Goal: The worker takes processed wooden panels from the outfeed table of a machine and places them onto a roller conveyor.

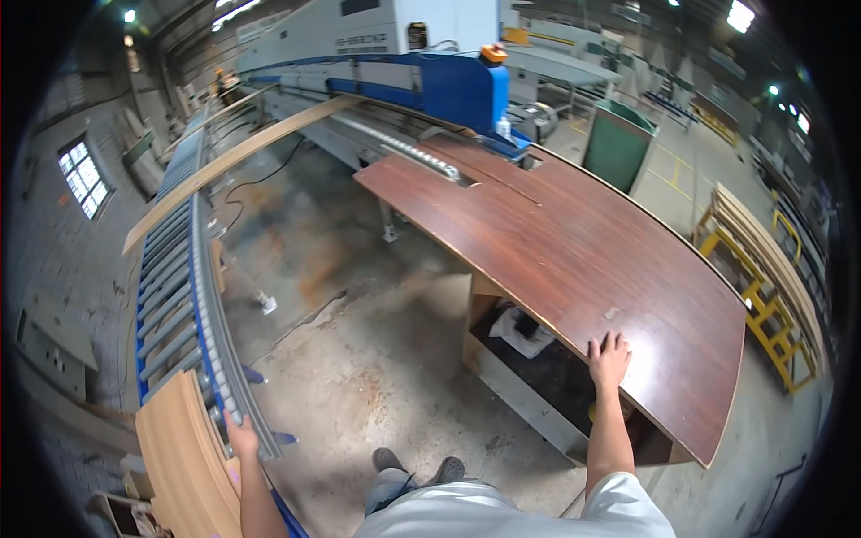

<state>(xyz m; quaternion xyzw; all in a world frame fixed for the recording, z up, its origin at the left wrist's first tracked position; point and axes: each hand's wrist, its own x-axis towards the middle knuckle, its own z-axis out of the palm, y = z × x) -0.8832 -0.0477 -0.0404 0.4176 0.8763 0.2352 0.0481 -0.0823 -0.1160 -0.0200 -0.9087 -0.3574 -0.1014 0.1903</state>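
Left hand (240,438): at lower left, on the inner edge of a blue-framed conveyor with grey metal rollers (166,269); whether its fingers grip, I cannot tell.
Right hand (610,360): fingers spread, laid on the near edge of a glossy reddish-brown wood-grain tabletop (574,242).
Pale wood boards (184,457): stacked at the conveyor's near end, just beside the left hand.
Long, light-brown wooden plank (251,143): slants across the conveyor, reaching toward a white-and-blue machine (462,90).
Risks: fingers might be nipped if the stack slid along the rollers; the plank might drop if knocked, spanning open floor.
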